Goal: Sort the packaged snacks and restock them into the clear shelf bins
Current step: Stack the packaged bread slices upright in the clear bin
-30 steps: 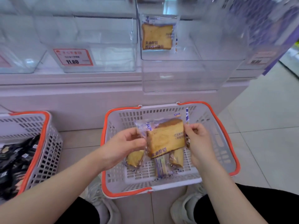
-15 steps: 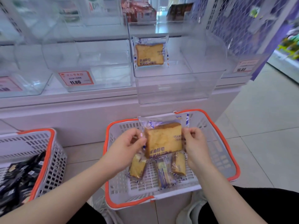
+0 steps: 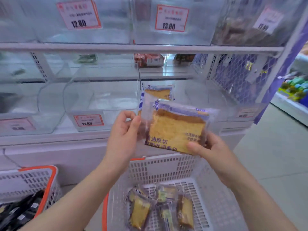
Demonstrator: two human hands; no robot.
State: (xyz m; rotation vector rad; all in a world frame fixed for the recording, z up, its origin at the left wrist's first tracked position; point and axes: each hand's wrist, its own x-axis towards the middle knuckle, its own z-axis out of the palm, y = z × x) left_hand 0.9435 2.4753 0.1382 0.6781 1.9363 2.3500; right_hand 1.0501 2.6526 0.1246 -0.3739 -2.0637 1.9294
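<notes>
A wrapped slice of bread point(image 3: 175, 129) is held up in front of the clear shelf bins point(image 3: 100, 104), pinched at its left edge by the left hand point(image 3: 123, 135) and gripped at the lower right corner by the right hand point(image 3: 210, 147). Another bread pack point(image 3: 158, 93) is seen standing in the bin right behind it. Below, more packs are piled in a white basket point(image 3: 160, 167) set on the pale tiled floor point(image 3: 275, 155). Red-framed price tags point(image 3: 88, 120) are stuck along the white shelving.
</notes>
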